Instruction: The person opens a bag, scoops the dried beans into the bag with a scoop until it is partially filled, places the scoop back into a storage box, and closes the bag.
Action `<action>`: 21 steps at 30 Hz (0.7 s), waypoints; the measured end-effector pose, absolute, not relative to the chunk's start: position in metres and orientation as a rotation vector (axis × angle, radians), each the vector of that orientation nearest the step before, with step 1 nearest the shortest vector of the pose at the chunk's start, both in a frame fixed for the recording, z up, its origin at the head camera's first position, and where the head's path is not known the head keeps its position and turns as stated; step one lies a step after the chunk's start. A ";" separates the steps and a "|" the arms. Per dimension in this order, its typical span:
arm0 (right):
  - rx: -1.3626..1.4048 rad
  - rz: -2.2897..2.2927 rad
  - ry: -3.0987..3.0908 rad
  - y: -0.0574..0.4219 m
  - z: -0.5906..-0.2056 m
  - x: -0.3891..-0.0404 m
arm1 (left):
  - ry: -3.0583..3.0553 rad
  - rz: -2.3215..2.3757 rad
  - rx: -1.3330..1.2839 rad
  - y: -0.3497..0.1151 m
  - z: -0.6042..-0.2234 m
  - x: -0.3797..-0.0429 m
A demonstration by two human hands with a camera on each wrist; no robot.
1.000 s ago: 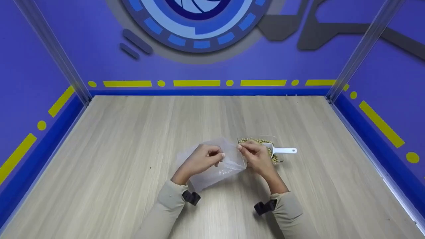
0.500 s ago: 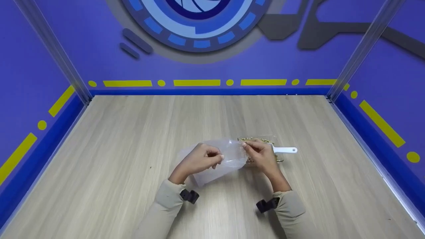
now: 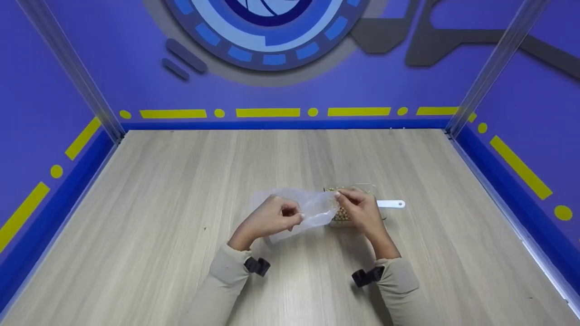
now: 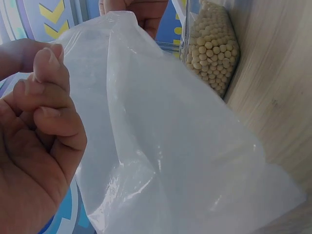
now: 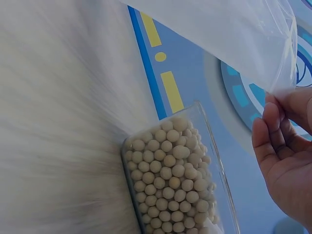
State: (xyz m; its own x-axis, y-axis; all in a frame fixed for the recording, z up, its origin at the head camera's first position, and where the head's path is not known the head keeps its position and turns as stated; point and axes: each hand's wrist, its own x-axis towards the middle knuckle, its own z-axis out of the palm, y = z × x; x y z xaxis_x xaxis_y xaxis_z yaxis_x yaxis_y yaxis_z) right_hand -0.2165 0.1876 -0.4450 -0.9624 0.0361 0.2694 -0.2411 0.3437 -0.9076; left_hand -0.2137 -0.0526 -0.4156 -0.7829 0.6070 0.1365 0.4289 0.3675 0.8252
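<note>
Both hands hold a translucent white plastic bag (image 3: 315, 203) by its mouth, stretched between them above the table. My left hand (image 3: 272, 216) pinches one side of the mouth between thumb and fingers. Thumb and fingertips of my right hand (image 3: 366, 213) pinch the other side. In the left wrist view the bag (image 4: 185, 126) hangs limp and looks flat, beside the left hand (image 4: 36, 141). Just under the right hand stands a clear container of round beige beans (image 5: 170, 180). A white scoop (image 3: 392, 204) lies in it, its bowl hidden behind the right hand and its handle pointing right.
The light wood table (image 3: 181, 181) extends around the hands. Blue panels with yellow dashes close off its back and sides, such as the back wall (image 3: 272, 95). The clear rim (image 3: 364, 184) of the container rises behind the right hand.
My right hand has shifted slightly right, still pinching the bag. The bag's lower corner has risen, and its mouth looks narrower than half a second ago. The left hand has shifted slightly left.
</note>
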 end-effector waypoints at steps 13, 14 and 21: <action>0.356 1.776 -2.305 0.189 -0.449 -0.217 | 2.526 1.501 0.927 -0.055 -0.420 -0.217; 0.360 1.783 -2.303 0.189 -0.449 -0.217 | 2.538 1.512 0.921 -0.055 -0.421 -0.218; 0.379 1.792 -2.291 0.182 -0.446 -0.214 | 2.597 1.560 0.851 -0.053 -0.423 -0.222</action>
State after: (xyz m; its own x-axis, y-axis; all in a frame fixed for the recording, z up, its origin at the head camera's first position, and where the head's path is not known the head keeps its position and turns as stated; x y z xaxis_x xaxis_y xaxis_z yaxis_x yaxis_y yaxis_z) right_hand -0.2141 0.1817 -0.4457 -0.9453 -0.0733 0.3179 -0.3262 0.2285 -0.9173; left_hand -0.2224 -0.0529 -0.4232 -0.8537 0.4440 0.2722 0.4489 0.3624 0.8168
